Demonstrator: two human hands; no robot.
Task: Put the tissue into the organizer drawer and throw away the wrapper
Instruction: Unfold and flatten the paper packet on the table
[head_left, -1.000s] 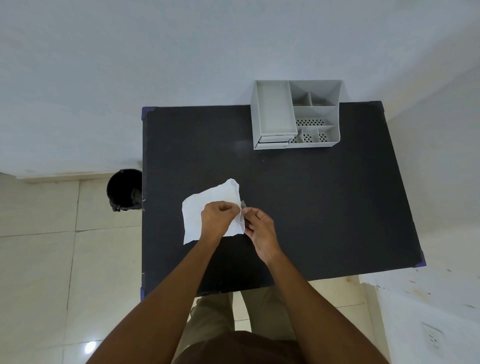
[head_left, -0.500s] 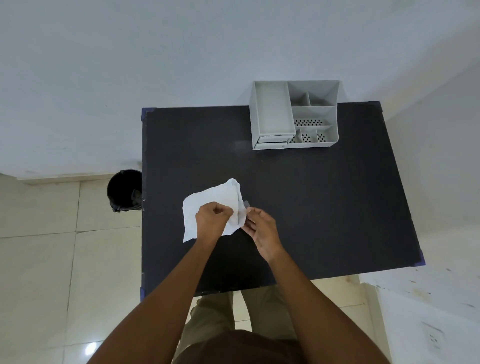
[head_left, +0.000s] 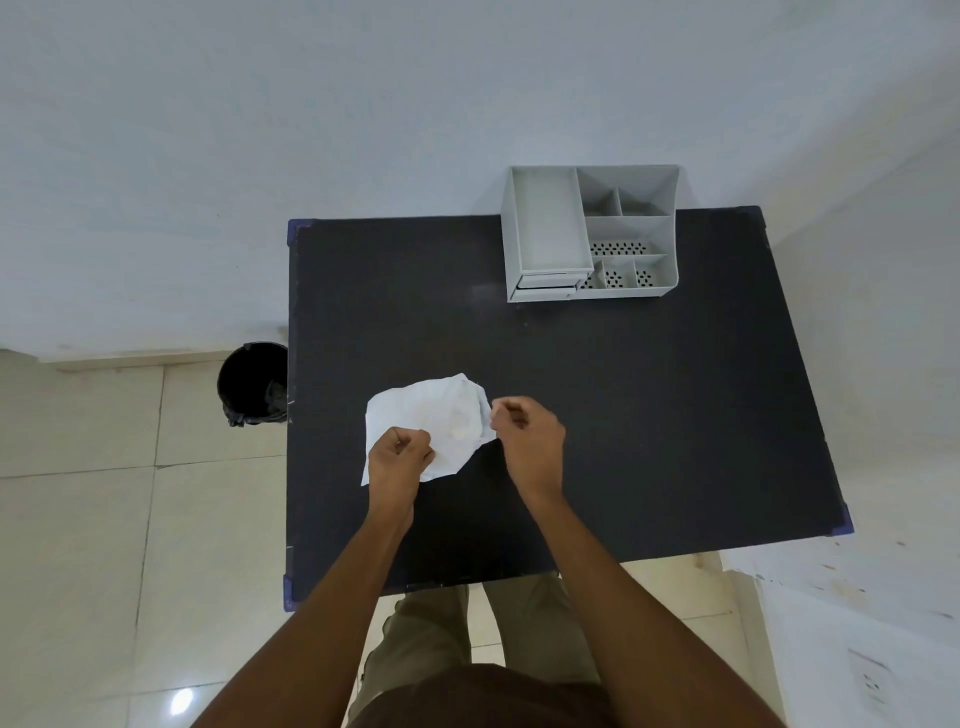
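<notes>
A crumpled white tissue lies on the black table, left of the middle. My left hand is closed in a pinch on the tissue's near-left part. My right hand pinches the tissue's right edge, where a thin see-through bit of wrapper shows at the fingertips. The grey organizer stands at the table's far edge. Its small drawer at the front left looks pushed in.
A black bin with a dark liner stands on the tiled floor just off the table's left edge. A white wall runs behind the table, and a white ledge sits to the right. My legs show below the near edge.
My hands have drawn apart: the left slid toward me and left, the right moved right and away. More of the tissue now shows between them.
</notes>
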